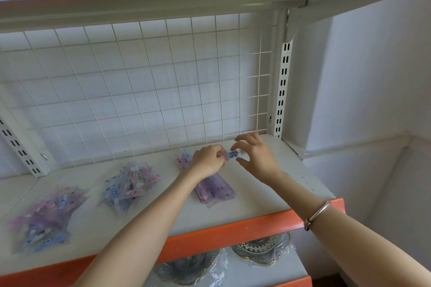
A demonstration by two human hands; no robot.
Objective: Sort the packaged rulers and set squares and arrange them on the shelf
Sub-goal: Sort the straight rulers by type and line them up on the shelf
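White shelf (268, 193), wire grid (163, 77) behind: blue packet (234, 154) held just behind the purple stack (215, 187).

Packet sits between both hands, long axis left-right, parallel to grid. Left hand (208, 159) grips its left end, fingers curled round it. Right hand (257, 156) is at the right end, thumb and index bracketing it, other fingers spread; pinch or not, cannot tell. Hands equally near; left has the sure hold. Packet: narrow clear sleeve, blue print, pale strip at right end; probably a ruler. Stack runs front-back, so a quarter turn seems needed to match. Two mixed piles (130, 184) lie left of stack.
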